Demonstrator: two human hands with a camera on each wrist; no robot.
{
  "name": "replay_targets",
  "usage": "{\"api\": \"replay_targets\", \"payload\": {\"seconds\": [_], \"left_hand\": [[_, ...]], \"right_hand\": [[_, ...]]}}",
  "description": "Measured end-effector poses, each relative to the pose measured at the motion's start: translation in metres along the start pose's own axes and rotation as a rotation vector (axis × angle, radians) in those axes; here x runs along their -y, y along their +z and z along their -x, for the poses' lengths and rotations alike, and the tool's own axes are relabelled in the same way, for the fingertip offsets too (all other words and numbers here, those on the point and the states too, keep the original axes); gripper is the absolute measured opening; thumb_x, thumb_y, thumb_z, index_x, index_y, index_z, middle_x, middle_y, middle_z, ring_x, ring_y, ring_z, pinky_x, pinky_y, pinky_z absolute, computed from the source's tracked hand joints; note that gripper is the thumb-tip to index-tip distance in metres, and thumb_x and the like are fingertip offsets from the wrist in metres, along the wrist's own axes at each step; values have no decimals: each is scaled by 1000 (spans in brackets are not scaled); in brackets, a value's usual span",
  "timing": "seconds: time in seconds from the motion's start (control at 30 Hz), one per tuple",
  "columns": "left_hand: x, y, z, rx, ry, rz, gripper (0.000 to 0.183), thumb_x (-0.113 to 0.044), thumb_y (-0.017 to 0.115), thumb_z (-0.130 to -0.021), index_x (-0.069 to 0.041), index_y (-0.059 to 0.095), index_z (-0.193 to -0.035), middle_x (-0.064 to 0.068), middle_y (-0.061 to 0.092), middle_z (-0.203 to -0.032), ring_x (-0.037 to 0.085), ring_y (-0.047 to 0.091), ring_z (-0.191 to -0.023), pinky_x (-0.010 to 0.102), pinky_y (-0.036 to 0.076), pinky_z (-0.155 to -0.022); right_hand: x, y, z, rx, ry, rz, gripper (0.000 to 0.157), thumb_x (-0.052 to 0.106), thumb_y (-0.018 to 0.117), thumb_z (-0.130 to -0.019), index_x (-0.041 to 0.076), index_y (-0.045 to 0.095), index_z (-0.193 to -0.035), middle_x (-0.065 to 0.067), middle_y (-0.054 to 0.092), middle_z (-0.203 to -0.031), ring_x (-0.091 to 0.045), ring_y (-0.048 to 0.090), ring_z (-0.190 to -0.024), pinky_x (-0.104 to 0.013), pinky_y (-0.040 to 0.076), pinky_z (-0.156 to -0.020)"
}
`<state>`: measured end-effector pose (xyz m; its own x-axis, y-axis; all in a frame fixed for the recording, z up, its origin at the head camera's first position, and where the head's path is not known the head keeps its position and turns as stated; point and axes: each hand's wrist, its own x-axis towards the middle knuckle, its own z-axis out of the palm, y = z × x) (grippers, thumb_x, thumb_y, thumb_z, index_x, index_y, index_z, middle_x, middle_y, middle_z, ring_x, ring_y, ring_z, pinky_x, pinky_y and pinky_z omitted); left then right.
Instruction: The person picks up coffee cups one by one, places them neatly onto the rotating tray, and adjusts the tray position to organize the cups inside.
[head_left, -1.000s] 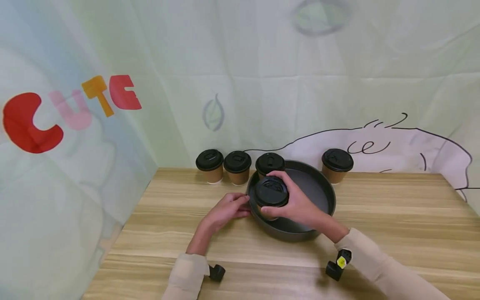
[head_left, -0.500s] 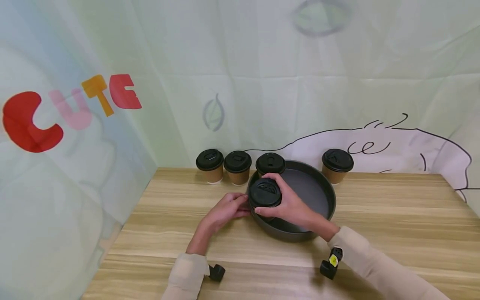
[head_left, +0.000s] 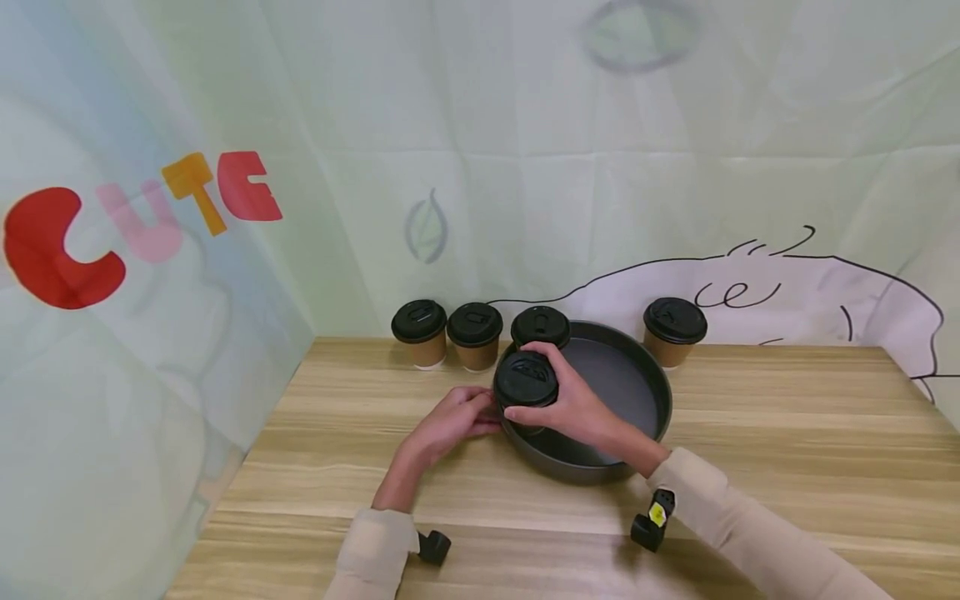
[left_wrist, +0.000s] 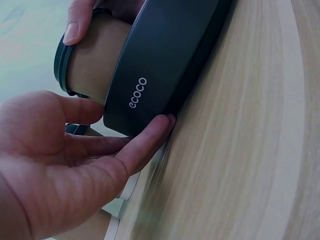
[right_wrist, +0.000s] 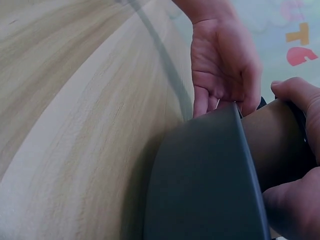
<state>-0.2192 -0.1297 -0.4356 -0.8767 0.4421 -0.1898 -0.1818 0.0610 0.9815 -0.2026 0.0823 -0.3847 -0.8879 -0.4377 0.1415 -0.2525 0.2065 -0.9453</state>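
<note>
A brown paper coffee cup with a black lid (head_left: 525, 379) is at the left inside of a round dark grey tray (head_left: 630, 400). My right hand (head_left: 573, 408) grips this cup from the right, fingers behind and thumb in front. Over on the tray's left side, my left hand (head_left: 453, 421) holds its edge. In the left wrist view, one digit of it meets the rim and other fingertips (left_wrist: 162, 122) reach the foot of the wall, near the white "ecoco" lettering. The right wrist view shows the cup's side (right_wrist: 272, 135) just past the tray wall (right_wrist: 205, 175).
Behind the tray's left edge stands another lidded cup (head_left: 540, 325). Two more, a left cup (head_left: 420, 333) and its neighbour (head_left: 476, 337), are side by side near the printed curtain (head_left: 525, 167). A further cup (head_left: 675, 333) stands back right on the wooden table (head_left: 787, 433).
My right hand has moved left with the cup, from further inside the tray to its left wall. The left hand and the tray stay where they were.
</note>
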Motion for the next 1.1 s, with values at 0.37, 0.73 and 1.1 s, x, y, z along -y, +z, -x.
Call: {"api": "replay_targets", "payload": {"seconds": [0.37, 0.73, 1.1], "left_hand": [[-1, 0, 0, -3, -1, 3, 38, -11, 36, -102, 11, 48, -130, 23, 57, -121, 29, 57, -112, 43, 47, -98], [0, 0, 0, -2, -3, 3, 39, -11, 35, -102, 12, 46, -132, 24, 56, -124, 29, 56, -113, 43, 48, -98], [0, 1, 0, -6, 1, 2, 38, -10, 35, -102, 13, 46, -130, 24, 56, -123, 29, 57, -112, 42, 49, -97]], "right_hand": [[-4, 0, -2, -2, 2, 9, 83, 18, 83, -75, 13, 33, -141, -8, 48, -131, -22, 50, -112, -39, 45, -92], [-7, 1, -4, -25, -10, 13, 83, 17, 83, -75, 11, 33, -141, -7, 49, -131, -21, 51, -113, -41, 39, -99], [-37, -1, -11, -61, 1, 61, 96, 38, 87, -68, 29, 29, -144, 3, 48, -133, -18, 48, -118, -44, 36, -103]]}}
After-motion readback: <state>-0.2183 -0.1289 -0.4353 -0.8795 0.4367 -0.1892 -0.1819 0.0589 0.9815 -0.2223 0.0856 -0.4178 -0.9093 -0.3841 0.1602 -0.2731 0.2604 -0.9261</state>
